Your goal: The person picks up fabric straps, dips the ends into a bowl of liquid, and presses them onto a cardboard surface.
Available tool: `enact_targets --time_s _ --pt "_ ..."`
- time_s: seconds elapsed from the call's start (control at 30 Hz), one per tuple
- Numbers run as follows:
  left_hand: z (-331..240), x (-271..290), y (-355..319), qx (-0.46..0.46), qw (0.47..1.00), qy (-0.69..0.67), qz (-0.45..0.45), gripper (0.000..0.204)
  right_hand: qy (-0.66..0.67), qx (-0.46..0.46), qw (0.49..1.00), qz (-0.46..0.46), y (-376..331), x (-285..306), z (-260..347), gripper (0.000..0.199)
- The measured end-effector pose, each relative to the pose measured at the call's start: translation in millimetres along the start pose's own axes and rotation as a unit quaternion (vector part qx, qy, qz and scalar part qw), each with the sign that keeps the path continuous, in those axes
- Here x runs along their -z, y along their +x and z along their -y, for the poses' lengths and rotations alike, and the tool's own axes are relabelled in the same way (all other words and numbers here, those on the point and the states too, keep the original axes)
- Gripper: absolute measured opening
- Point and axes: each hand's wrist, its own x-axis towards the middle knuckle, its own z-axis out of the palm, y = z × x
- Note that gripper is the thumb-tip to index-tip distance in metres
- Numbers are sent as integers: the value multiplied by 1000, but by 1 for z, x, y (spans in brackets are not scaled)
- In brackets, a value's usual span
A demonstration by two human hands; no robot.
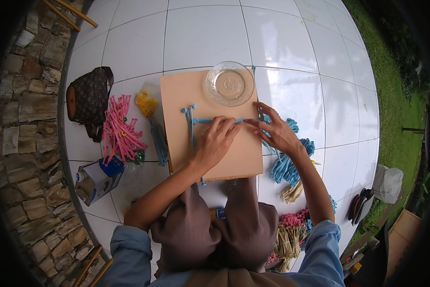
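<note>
A light brown board (224, 160) lies across my knees. On it a thin blue strip (204, 121) with a knob at its end runs sideways under my fingers. My left hand (216, 143) pinches this strip near the board's middle, fingertips pressed together. From the right, my right hand (278, 134) has its thumb and index finger at the strip's other end, beside a small dark tool that I cannot make out. Two more blue strips (192, 125) lie upright left of my left hand. At the board's far edge sits a clear glass dish (229, 84).
Pink strips (121, 129) are piled on the left, near a brown patterned bag (87, 98), a bag of yellow pieces (147, 103) and a metal can (97, 179). Blue bundles (286, 167) and pink-topped ones (291, 232) lie on the right, on white floor tiles (205, 36).
</note>
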Motion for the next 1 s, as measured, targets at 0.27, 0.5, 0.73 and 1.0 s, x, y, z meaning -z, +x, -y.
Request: enact_targets --time_s 0.27,0.5,0.73,1.0 --pt "0 3 2 -1 1000 0 7 40 -9 3 1000 -13 1 1 2 32" --pt "3 0 3 -6 1000 -17 -1 40 344 -204 892 -212 7 -16 -1 50" --pt "9 9 8 66 994 -84 -2 30 334 -311 869 -191 14 -24 1 55" --pt "-4 24 19 34 997 -63 -9 12 495 -342 731 -322 -18 -10 35 58"
